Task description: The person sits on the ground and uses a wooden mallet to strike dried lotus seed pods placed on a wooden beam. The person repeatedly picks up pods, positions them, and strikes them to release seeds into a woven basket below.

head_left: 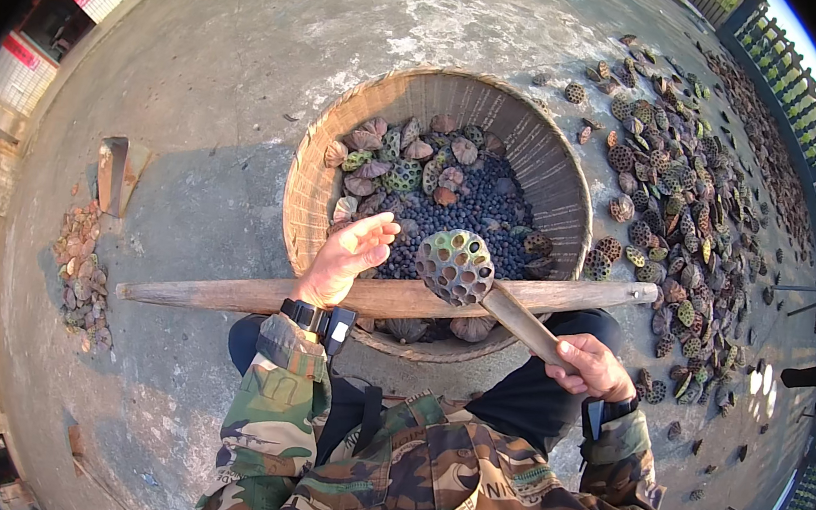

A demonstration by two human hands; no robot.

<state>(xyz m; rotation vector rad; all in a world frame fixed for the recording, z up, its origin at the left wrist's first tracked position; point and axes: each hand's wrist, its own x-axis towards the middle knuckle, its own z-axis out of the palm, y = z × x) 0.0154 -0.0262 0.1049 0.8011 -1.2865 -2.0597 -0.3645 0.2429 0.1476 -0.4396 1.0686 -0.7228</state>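
Note:
My right hand [595, 368] grips a short wooden stick [523, 322] angled up to the left. At the stick's far end is a lotus seed pod [455, 268] with many empty-looking holes. Whether the pod touches the stick or the pole below it, I cannot tell. My left hand [349, 257] is to the pod's left, holding nothing, palm turned inward, thumb apart from the fingers. A long wooden pole [380, 299] lies across the near side of a round woven bamboo basket [451, 88]. Inside the basket are dark loose lotus seeds [470, 203] and several whole pods [403, 174].
A large spread of lotus pods [676, 184] covers the concrete floor [233, 69] to the right, near a balustrade [810, 104]. At left lie a small heap of pod husks [83, 271] and an angled board-like piece [114, 175]. My knees flank the basket's near side.

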